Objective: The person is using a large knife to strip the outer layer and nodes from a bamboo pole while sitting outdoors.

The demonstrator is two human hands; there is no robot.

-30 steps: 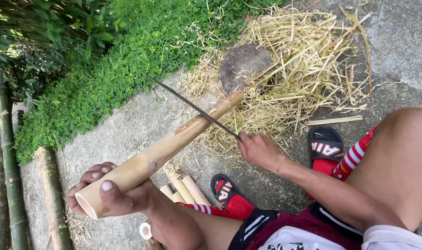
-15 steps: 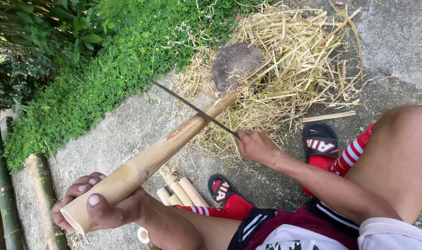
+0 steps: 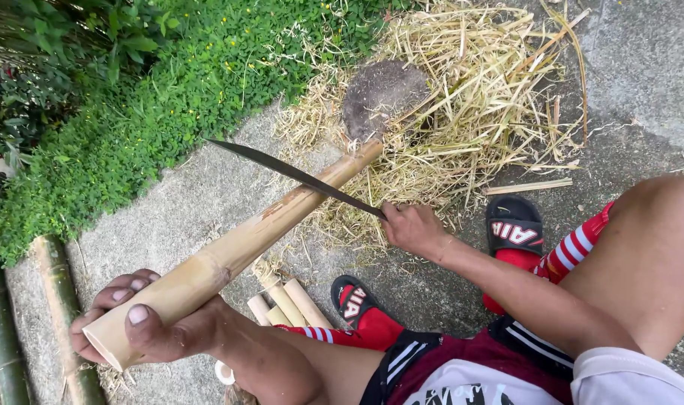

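The bamboo pole [image 3: 237, 251] runs on a long diagonal, its near cut end at lower left and its far end propped on a round chopping block [image 3: 381, 96] amid straw shavings [image 3: 477, 112] at upper centre. The left hand [image 3: 143, 326] is clenched around the near end, thumb on top. The right hand [image 3: 413, 227], to the right of the pole, grips the handle of a long dark blade [image 3: 297, 177], which crosses over the pole's upper half, its edge touching the pole and its tip pointing far left toward the green ground cover [image 3: 132, 127]. Short cut bamboo pieces [image 3: 286, 300] lie on the concrete below the pole.
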